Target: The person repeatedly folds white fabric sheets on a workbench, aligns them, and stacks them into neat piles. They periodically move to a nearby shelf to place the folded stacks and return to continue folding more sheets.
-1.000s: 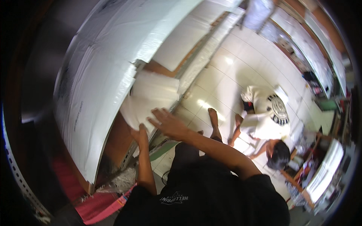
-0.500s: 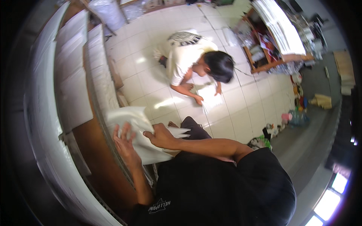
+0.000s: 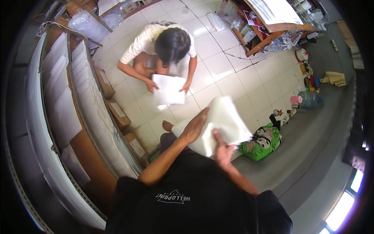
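Observation:
A bent stack of white sheets (image 3: pixel 226 117) is held in front of my body, its loose edges fanning toward the right. My right hand (image 3: pixel 224 152) grips the near edge, thumb on top and the other fingers mostly hidden below. Flat against the left part of the stack lies my left hand (image 3: pixel 194 126), fingers stretched out and the back of the hand showing. Beyond, a crouching person in a light shirt holds another stack of white sheets (image 3: pixel 169 89) low over the tiles with both hands.
Racks with white sheet piles (image 3: pixel 83 78) run along my left, with cardboard boxes (image 3: pixel 119 113) beside them. A green bag (image 3: pixel 261 142) rests on the right, near a water jug (image 3: pixel 309 100) and a long grey bench (image 3: pixel 311 156). A wooden shelf (image 3: pixel 269 35) stands at the far right.
My hands and the sheets have swung from the left rack to the right, in front of me. In view, the crouching person now appears further left, with their sheets.

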Demonstrator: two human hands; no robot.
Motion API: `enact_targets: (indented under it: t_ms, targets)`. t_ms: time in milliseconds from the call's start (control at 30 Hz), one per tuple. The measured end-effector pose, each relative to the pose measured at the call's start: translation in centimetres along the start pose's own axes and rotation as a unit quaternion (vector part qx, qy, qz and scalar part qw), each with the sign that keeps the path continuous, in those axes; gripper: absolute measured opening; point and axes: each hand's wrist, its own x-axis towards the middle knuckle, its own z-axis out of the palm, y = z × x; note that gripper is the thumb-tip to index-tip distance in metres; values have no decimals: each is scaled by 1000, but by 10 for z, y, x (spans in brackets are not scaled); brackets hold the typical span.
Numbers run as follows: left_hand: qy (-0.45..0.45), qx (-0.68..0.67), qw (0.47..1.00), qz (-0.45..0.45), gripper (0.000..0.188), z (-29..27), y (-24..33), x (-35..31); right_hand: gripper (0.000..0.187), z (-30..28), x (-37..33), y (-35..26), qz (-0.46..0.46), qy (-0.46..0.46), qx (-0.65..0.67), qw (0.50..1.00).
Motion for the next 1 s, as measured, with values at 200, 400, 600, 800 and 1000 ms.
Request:
enact_targets:
  t_ms: [200, 400, 600, 800, 1000]
  targets:
    - [-172, 496, 828, -198, 74, 82, 15, 125, 42, -159, 86, -66, -131, 132, 96, 978]
    - [266, -95, 877, 388, 65, 167, 248, 207, 36, -268, 157, -127, -201, 250, 134, 938]
    - [-139, 221, 931, 256, 92, 384, 114, 328, 28, -346, 228, -208, -233, 330, 137, 904]
    - [-94, 251, 962, 49, 61, 368, 257, 461, 35, -440, 296, -268, -238, 404, 158, 869]
    - [-209, 101, 861, 452, 64, 549, 332, 547, 46, -478, 397, -331, -259, 400, 49, 878]
